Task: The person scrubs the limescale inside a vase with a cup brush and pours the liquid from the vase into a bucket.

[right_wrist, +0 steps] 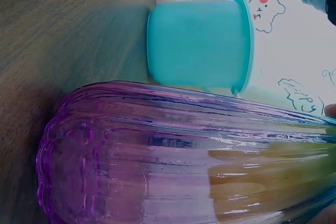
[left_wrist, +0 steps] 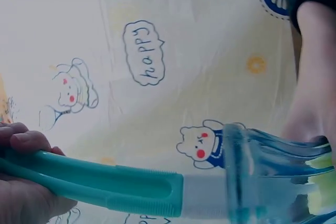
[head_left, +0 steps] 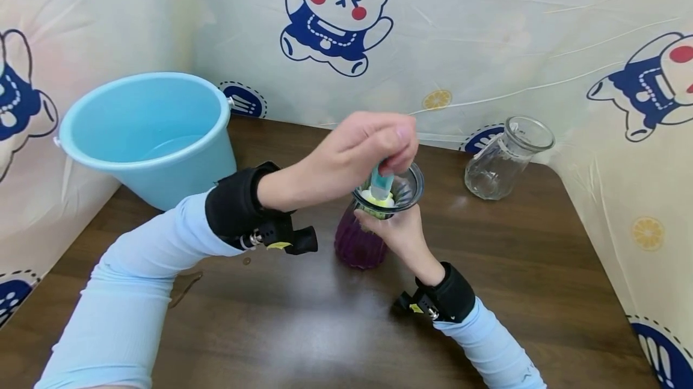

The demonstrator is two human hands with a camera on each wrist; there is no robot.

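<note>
In the head view a ribbed glass vase (head_left: 360, 245), purple toward its base, stands in front of me with its wide mouth up. My right hand (head_left: 397, 235) grips it just below the rim. From above, my left hand (head_left: 368, 142) holds the teal handle (left_wrist: 115, 184) of a sponge bottle brush, its fingers wrapped round the far end. The brush reaches down through the mouth. Through the glass in the right wrist view, its yellowish sponge head (right_wrist: 244, 182) shows in the upper part of the vase (right_wrist: 126, 150).
A light blue bucket (head_left: 216, 154) with some water in it stands at the back left. At the back right is a clear glass jar (head_left: 489, 175), tilted. Small wet spots mark the wooden table (head_left: 260, 329), and a printed curtain (head_left: 449, 34) hangs behind.
</note>
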